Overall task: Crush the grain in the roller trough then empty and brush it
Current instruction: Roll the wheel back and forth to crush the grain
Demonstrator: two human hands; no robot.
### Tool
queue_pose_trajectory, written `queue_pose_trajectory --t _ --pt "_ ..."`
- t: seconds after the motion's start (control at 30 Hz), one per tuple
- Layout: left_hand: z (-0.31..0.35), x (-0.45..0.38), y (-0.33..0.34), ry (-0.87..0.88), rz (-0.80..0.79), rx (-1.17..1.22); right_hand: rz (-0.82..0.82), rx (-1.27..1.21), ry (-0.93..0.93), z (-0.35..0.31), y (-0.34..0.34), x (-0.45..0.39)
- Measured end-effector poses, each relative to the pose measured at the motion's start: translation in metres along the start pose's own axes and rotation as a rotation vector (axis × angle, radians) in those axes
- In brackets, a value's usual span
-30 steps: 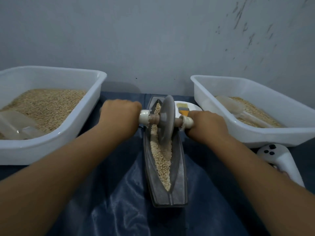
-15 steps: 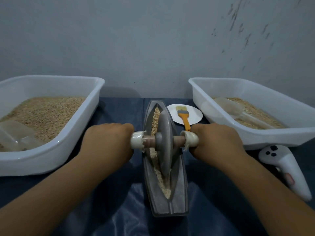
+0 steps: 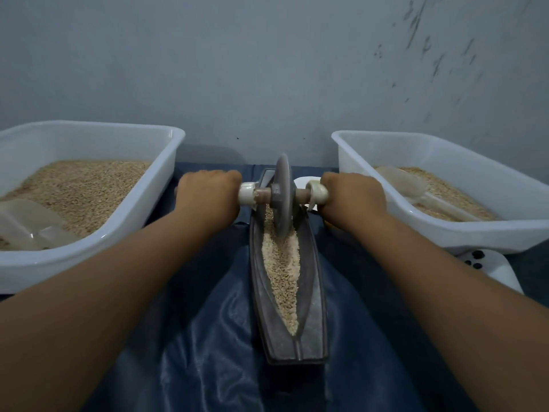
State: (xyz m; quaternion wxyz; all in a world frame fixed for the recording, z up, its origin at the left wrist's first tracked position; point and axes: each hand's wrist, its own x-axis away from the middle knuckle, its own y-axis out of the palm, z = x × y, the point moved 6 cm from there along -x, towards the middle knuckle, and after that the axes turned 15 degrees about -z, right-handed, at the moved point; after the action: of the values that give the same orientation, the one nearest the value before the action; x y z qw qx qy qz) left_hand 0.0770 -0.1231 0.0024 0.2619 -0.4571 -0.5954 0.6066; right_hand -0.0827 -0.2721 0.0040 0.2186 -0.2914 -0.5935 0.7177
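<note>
With both hands [image 3: 208, 197] [image 3: 353, 196] clamped on the axle handles, the roller wheel [image 3: 282, 194], now toward 12 o'clock, is best kept upright and pressed evenly along the grain [image 3: 280, 272] in the trough [image 3: 312, 307]

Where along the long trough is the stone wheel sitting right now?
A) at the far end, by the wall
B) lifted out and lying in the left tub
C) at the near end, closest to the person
A: the wheel stands at the far end of the trough, held by the left hand and right hand, with grain lying nearer.
</note>
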Motion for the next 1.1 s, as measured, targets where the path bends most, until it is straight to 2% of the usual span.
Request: queue_pose_trajectory --t 0.17,0.23,0.33,0.47,0.57,0.77,0.93,1.1 --pt "0.009 0.042 -0.010 0.046 -0.109 0.029 -0.172 -0.057 -0.012 0.000 0.001 0.049" --pt "0.014 0.066 -0.017 0.073 -0.079 0.003 -0.228 -0.060 -0.029 0.000 -0.004 0.077" --pt "0.019 0.101 -0.035 0.194 0.079 -0.014 -0.287 -0.045 -0.053 0.000 -0.018 0.116" --pt "0.017 0.108 -0.036 0.184 0.031 -0.030 -0.371 -0.072 -0.076 -0.001 -0.025 0.128" --pt "0.012 0.089 -0.021 0.106 -0.040 -0.045 -0.317 -0.053 -0.032 -0.002 -0.016 0.104" --pt "0.006 0.025 -0.004 0.066 -0.043 0.052 -0.111 -0.054 0.048 0.001 0.001 0.035" --pt "0.001 -0.012 -0.003 0.026 -0.027 0.039 -0.078 -0.041 0.050 0.004 0.000 -0.004" --pt "0.004 0.000 -0.002 0.045 -0.027 -0.005 -0.117 -0.041 0.033 0.005 0.005 0.005"
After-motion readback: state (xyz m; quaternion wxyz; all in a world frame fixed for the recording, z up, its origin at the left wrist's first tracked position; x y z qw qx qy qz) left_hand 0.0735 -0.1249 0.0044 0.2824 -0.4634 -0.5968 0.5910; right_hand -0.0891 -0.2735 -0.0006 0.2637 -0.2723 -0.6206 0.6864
